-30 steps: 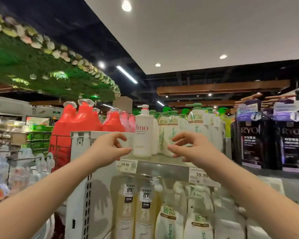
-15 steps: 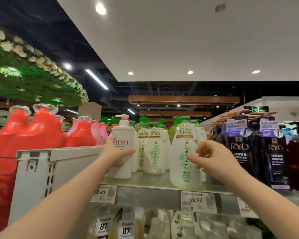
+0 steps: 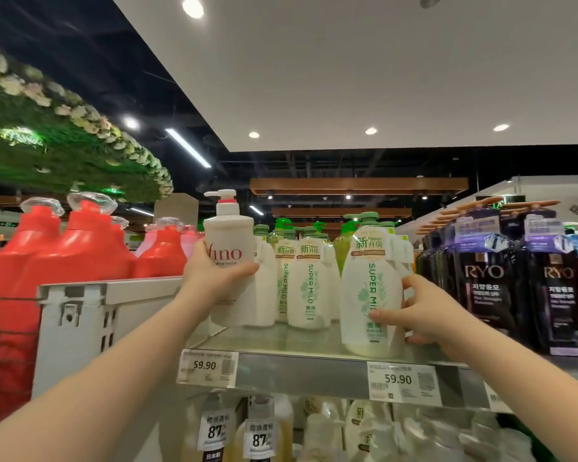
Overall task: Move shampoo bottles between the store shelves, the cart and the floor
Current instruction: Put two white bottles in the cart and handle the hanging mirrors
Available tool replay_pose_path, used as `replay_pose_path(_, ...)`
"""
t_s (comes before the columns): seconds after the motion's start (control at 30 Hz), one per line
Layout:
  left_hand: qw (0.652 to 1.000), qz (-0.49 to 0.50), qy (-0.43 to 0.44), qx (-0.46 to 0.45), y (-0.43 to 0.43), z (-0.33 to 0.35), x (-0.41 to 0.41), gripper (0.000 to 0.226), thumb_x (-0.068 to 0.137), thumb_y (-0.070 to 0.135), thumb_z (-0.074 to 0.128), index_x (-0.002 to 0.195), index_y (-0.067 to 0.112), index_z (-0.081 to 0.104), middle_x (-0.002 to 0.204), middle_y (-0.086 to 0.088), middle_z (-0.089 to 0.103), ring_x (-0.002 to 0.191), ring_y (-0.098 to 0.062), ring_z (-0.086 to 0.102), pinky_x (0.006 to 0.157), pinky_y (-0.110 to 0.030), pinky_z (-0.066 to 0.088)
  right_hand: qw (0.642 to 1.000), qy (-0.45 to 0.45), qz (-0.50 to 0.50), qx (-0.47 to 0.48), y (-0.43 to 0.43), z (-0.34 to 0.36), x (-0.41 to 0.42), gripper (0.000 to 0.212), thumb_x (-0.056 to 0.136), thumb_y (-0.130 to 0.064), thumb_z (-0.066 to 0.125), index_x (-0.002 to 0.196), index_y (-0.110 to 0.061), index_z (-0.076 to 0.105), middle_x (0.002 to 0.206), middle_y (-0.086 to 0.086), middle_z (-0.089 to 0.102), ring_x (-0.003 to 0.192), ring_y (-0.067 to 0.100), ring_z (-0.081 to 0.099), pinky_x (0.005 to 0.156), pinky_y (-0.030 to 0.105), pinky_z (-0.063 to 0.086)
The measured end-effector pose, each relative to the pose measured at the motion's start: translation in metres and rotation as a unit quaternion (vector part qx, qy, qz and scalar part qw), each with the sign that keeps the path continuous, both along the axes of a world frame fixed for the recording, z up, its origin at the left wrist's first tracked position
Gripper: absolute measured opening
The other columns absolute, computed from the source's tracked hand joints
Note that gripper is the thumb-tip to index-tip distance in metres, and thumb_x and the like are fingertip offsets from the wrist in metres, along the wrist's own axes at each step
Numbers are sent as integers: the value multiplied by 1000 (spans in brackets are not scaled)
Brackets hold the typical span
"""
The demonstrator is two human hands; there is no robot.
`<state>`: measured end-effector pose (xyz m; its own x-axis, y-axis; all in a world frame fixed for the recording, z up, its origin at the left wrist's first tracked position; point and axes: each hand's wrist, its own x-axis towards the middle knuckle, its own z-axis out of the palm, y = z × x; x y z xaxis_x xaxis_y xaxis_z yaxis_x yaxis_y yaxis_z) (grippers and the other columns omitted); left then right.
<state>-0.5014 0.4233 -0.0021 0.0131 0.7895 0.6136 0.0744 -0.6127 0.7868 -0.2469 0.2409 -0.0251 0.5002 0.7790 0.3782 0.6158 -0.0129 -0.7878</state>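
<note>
A grey store shelf (image 3: pixel 297 373) carries 2 price tags (image 3: pixel 207 366) reading 59.90 on its front lip. The left hand (image 3: pixel 214 278) wraps thumb and fingers round a white Fino pump bottle (image 3: pixel 229 238). The right hand (image 3: pixel 427 315) curls round a green-capped Super Mild bottle (image 3: pixel 364 288) standing at the shelf's front edge. Behind stand more Super Mild bottles (image 3: pixel 309 288), with red bottles (image 3: pixel 80 248) left and black RYO packs (image 3: pixel 484 285) right.

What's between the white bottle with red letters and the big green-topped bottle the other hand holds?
In the head view, more white green-capped Super Mild bottles stand on the metal shelf there, further back.
</note>
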Motion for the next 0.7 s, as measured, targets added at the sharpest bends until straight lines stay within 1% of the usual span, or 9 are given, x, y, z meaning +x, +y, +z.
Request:
replay_pose_path(0.17,999,-1,-24,34,-18,22,-24,78,52,37,90,116,23,47,105,4,61,96,-18,59,81,-43,53,1000,-6,25,1,16,-1,-12,61,66,-27,85,115,-24,48,106,-1,66,94,21,65,70,40,58)
replay_pose_path(0.23,998,1,-25,49,-27,29,-34,74,56,33,89,116,24,46,103,6,60,94,-15,59,76,-38,51,999,-14,33,-5,27,0,-20,60,67,-28,84,114,-23,48,108,0,65,95,21,64,70,39,58)
replay_pose_path(0.3,998,2,-19,61,-36,33,-42,69,59,33,88,114,24,47,101,6,60,93,-14,59,73,-36,50,999,-24,38,-10,37,3,-31,56,67,-28,84,109,-22,47,107,1,63,95,22,63,71,41,59)
replay_pose_path(0.37,997,10,-2,70,-43,34,-49,68,57,36,88,111,25,49,102,5,62,94,-16,61,76,-40,53,998,-48,42,-16,48,6,-44,55,68,-30,83,107,-20,46,105,0,62,94,21,63,72,41,59)
replay_pose_path(0.47,997,16,23,70,-51,29,-54,64,53,38,89,103,27,51,102,3,64,94,-18,62,79,-43,55,994,-94,45,-41,66,10,-66,51,74,-34,79,108,-20,42,106,-1,58,92,19,59,68,35,59)
replay_pose_path(0.53,997,19,39,69,-56,24,-55,62,53,38,89,100,29,51,100,3,64,92,-17,62,74,-40,54,991,-112,49,-58,80,12,-77,54,75,-37,77,111,-19,40,110,1,56,92,20,58,68,36,58)
replay_pose_path(0.63,997,11,45,56,-62,15,-54,57,58,32,88,101,24,51,97,3,64,88,-14,61,62,-28,48,986,-133,53,-84,100,15,-90,60,76,-41,75,115,-16,38,112,3,54,96,23,57,73,38,57)
replay_pose_path(0.67,998,9,45,51,-64,12,-54,57,59,30,88,102,23,51,97,3,63,86,-13,61,60,-26,46,985,-136,54,-88,106,15,-94,63,76,-42,75,119,-14,37,114,4,54,97,23,57,72,37,56)
replay_pose_path(0.7,998,9,47,46,-65,9,-53,58,59,29,88,103,22,50,96,3,63,85,-12,60,59,-26,45,984,-139,54,-93,112,16,-97,67,76,-42,75,123,-13,36,116,5,55,97,23,57,66,34,54)
